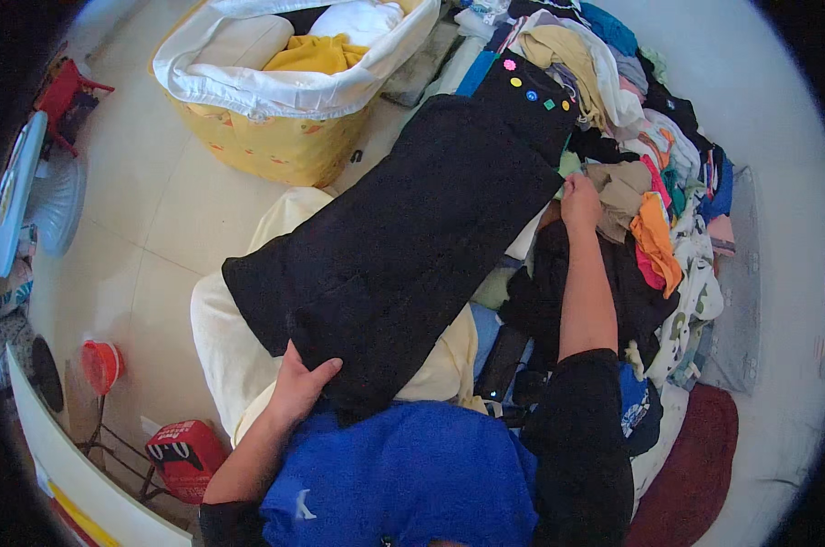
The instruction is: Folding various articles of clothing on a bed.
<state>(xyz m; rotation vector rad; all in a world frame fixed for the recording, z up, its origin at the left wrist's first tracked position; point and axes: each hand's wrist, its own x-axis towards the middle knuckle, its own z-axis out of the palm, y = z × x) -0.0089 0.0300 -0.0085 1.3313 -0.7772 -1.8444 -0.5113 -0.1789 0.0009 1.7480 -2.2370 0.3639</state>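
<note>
A black cloth garment [392, 225] lies stretched diagonally across the person's lap, over cream trousers [227, 342]. My left hand [306, 379] grips its near edge at the lower left, with the thumb on top of the cloth and the other fingers hidden beneath. At the far right edge, my right hand [580, 198] pinches a corner. Beyond that corner lies another dark cloth with colourful round and square patches [535, 85]. Whether it is part of the same garment I cannot tell. A blue garment [398, 472] covers the front of the body.
A heap of mixed clothes [631, 184] runs along the right side. At the upper left stands a yellow fabric basket [268, 147] with a white lining, holding clothes. Left on the tiled floor are a red chair [67, 99], a blue round table [19, 195] and a red container [183, 458].
</note>
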